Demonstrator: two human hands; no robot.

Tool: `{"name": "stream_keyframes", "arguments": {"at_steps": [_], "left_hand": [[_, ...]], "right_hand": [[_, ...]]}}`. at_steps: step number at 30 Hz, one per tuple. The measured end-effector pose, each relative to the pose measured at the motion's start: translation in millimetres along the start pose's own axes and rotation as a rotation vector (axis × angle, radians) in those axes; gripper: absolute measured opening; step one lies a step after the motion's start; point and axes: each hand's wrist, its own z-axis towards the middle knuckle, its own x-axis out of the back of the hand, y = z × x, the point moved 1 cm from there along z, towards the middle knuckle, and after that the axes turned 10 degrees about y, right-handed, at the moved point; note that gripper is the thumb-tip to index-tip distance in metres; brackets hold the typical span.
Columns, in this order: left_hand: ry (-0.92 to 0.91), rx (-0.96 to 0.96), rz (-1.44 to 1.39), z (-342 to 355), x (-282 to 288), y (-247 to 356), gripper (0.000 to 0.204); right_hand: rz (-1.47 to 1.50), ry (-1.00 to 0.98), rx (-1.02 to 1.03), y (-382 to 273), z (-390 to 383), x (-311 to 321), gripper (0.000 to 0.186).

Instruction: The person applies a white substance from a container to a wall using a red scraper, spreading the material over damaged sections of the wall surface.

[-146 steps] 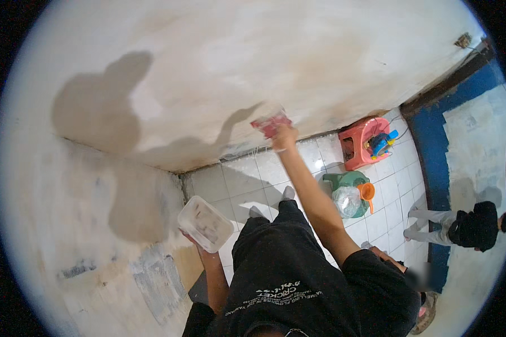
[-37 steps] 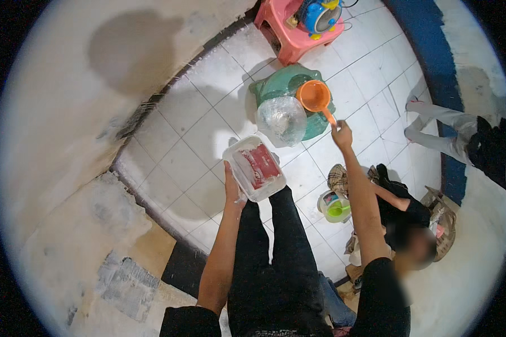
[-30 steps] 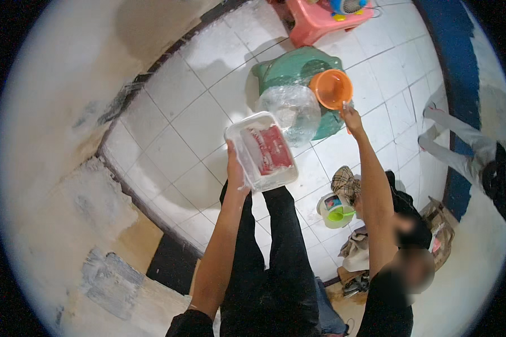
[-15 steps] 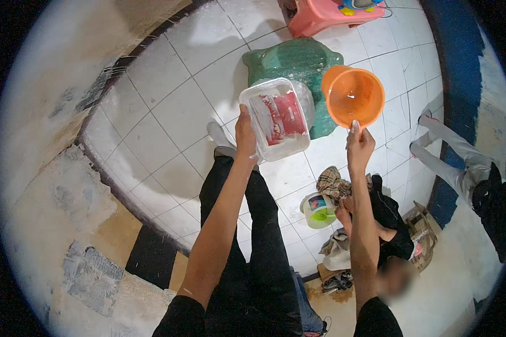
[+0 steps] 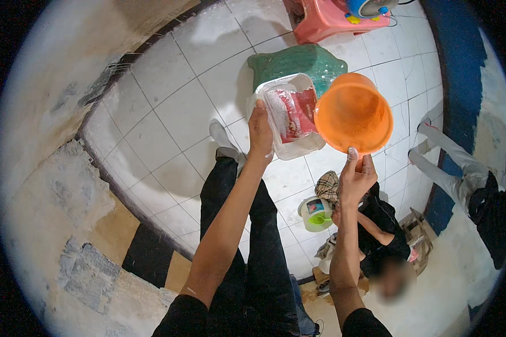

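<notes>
- My left hand [image 5: 260,133] is clamped on a white tub [image 5: 297,149] with a flat red tool [image 5: 303,111] inside.
- My right hand [image 5: 357,181] grips an orange dipper [image 5: 355,112], overlapping the tub's right edge in view.

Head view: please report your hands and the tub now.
Left hand holds tub. Right hand holds dipper. Red tool in tub. Dipper overlaps tub in view; contact unclear.

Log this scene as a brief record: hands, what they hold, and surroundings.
Left hand: gripping the white tub by its side
Tub contents: red flat tool, smeared white
Right hand: holding the orange dipper by its handle
Dipper-tub contact: unclear
Beyond: green plastic item, pink stool
Floor: tiled
Others: two people, on the right
</notes>
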Motion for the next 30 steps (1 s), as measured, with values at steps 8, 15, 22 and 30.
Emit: {"name": "stream_keyframes", "arguments": {"at_steps": [8, 15, 22, 30], "left_hand": [[-0.011, 0.031, -0.009, 7, 6, -5, 0.048], [0.01, 0.0, 0.03, 3, 4, -3, 0.046], [0.028, 0.0, 0.014, 4, 4, 2, 0.047], [-0.023, 0.021, 0.009, 4, 3, 1, 0.05]], "right_hand": [[-0.022, 0.019, 0.081, -10, 2, -8, 0.013], [-0.031, 0.026, 0.104, -6, 1, -12, 0.014], [-0.095, 0.05, 0.176, -8, 4, -11, 0.016], [-0.107, 0.047, 0.187, -12, 3, -13, 0.014]]}}
